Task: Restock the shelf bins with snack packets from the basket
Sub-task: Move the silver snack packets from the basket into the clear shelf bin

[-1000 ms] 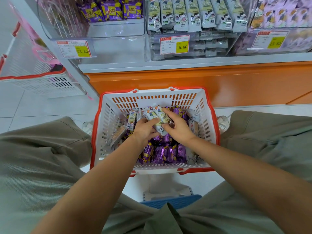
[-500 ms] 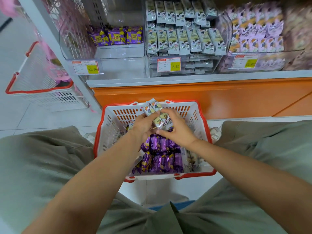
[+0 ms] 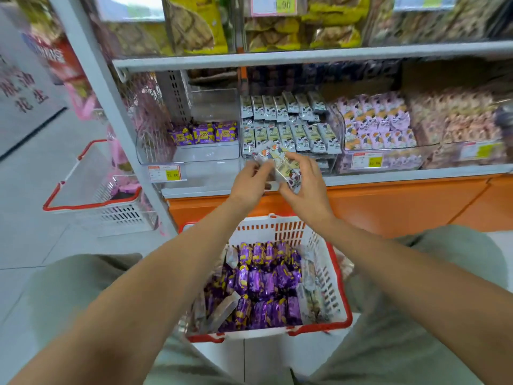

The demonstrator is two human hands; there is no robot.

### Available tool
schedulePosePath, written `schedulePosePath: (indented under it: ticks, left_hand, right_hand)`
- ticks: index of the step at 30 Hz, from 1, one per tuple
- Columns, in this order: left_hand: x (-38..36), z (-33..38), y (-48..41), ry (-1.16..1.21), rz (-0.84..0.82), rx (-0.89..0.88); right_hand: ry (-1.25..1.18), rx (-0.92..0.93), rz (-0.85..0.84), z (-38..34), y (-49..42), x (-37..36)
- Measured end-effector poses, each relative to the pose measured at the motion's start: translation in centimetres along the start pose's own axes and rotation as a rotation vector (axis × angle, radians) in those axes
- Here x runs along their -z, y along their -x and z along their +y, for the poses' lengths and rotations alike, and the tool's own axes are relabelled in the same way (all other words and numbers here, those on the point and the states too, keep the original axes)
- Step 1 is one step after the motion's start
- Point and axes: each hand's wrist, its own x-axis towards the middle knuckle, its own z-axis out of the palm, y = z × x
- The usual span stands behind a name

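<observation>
Both hands hold a small bundle of white cartoon-print snack packets (image 3: 280, 162) in front of the lower shelf. My left hand (image 3: 251, 182) grips the bundle's left side and my right hand (image 3: 308, 184) pinches its right side. Just behind them is the clear bin of matching white packets (image 3: 288, 126), stacked in rows. Left of that sits a clear bin (image 3: 205, 155) with a few purple packets at its back. Below my arms, the white basket with a red rim (image 3: 342, 315) holds several purple packets (image 3: 263, 284) and a few pale ones along its sides.
A bin of pink and lilac packets (image 3: 377, 126) stands right of the white-packet bin. Yellow bags (image 3: 200, 26) fill the upper shelf. A second, tilted white basket with a red rim (image 3: 91, 204) sits on the floor at left. An orange base panel (image 3: 402, 204) runs under the shelf.
Both hands have lifted the white packets out of the basket and up to the front of the white-packet bin. The view has tilted up, showing more of the shelves.
</observation>
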Motion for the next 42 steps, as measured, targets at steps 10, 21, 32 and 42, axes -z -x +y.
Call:
schedulePosePath:
  ticks: [10,21,32,42]
  left_hand:
    - [3.9,3.0,-6.0,-1.150,0.114,-0.466]
    - [5.4,0.6,-7.4,-1.219,-0.025,-0.388]
    - [5.8,0.1,-7.4,-1.160,-0.019,-0.409]
    - [6.8,-2.5,-4.0,-1.047,0.170,-0.640]
  right_hand:
    - [0.151,-0.130,0.057,0.0,-8.1,2.7]
    - [0.369,-0.185,-0.071,-1.8,-13.7,-4.4]
    - [0.276,-0.166,-0.264,-1.7,-12.6,-5.3]
    - [0.148,0.122,-0.042,-1.7,-8.1,-3.3]
